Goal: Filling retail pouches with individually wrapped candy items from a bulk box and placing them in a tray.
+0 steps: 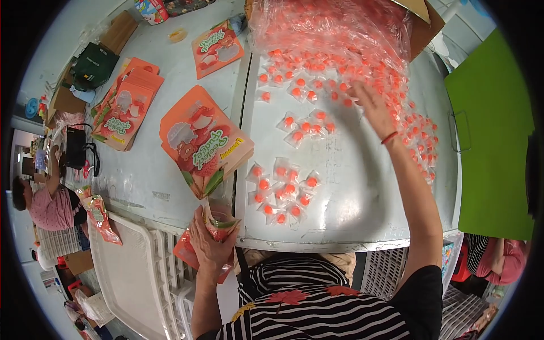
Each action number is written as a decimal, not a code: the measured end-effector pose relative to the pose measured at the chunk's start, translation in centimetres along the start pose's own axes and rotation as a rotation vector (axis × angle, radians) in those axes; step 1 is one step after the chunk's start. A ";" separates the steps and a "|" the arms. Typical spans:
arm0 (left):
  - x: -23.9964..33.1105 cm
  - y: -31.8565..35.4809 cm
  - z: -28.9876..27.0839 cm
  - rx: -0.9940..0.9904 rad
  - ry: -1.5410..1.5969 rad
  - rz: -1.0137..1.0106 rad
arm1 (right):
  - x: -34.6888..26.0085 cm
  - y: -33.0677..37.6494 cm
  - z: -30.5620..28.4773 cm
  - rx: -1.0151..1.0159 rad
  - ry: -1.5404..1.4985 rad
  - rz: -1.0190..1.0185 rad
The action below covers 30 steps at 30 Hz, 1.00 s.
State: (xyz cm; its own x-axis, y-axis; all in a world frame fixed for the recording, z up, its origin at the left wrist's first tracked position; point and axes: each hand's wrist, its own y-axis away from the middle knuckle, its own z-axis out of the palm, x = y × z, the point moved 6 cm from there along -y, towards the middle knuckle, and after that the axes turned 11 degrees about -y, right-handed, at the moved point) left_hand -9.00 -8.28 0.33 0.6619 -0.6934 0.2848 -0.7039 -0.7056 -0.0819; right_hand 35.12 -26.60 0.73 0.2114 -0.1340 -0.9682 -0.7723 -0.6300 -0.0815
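Observation:
My left hand (208,241) grips an orange stand-up pouch (222,224) at the near edge of the grey table (351,187), holding it upright just below a stack of the same pouches (201,141). My right hand (373,107) reaches far across the table with fingers spread, resting on the edge of a heap of small clear sachets with orange candies (334,62). Two small groups of sachets lie between, one near the front (280,190) and one in the middle (306,124).
A clear plastic bag of sachets (334,28) spills from a cardboard box at the back. More pouch stacks (127,105) lie at the left. A green board (496,141) stands on the right. White crates (130,272) sit by my left side. Other people sit at both sides.

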 end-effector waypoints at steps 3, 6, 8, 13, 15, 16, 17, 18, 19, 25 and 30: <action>0.5 -0.3 0.0 0.012 0.001 0.014 | -1.5 2.2 5.0 -0.117 0.483 -0.414; 0.9 -0.4 -0.2 0.042 -0.002 0.010 | -1.4 3.4 10.2 -0.137 0.703 -0.463; 1.2 -0.4 -0.4 0.059 -0.018 0.022 | -0.9 3.4 12.0 -0.185 0.723 -0.371; -0.9 1.5 -2.2 0.123 -0.050 0.039 | -1.5 3.1 16.1 -0.230 0.743 -0.527; 0.0 1.4 -2.1 0.186 -0.010 0.074 | -0.1 3.6 15.6 -0.202 0.741 -0.603; 0.6 1.2 -1.8 0.174 -0.004 0.083 | -0.1 4.1 14.6 -0.196 0.712 -0.629; 0.8 0.9 -1.0 0.130 0.033 0.075 | 1.5 4.3 13.3 -0.199 0.730 -0.714; 1.3 0.5 -1.3 0.046 0.052 0.016 | 1.6 4.8 12.7 -0.212 0.770 -0.667; 1.8 0.7 -1.5 0.157 0.030 0.077 | 1.9 5.4 12.0 -0.170 0.763 -0.714; 0.6 3.0 -3.2 0.155 0.081 0.010 | 2.3 8.5 10.8 -0.136 0.763 -0.548; 0.6 2.8 -3.4 0.164 0.087 0.018 | 2.4 10.3 10.6 -0.059 0.784 -0.504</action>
State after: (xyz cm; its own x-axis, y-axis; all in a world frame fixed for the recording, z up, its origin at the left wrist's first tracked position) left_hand -11.41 -10.17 3.58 0.6198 -0.6960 0.3625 -0.6592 -0.7124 -0.2407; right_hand 21.39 -25.32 -4.96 0.8740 -0.2988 -0.3833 -0.4520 -0.7894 -0.4154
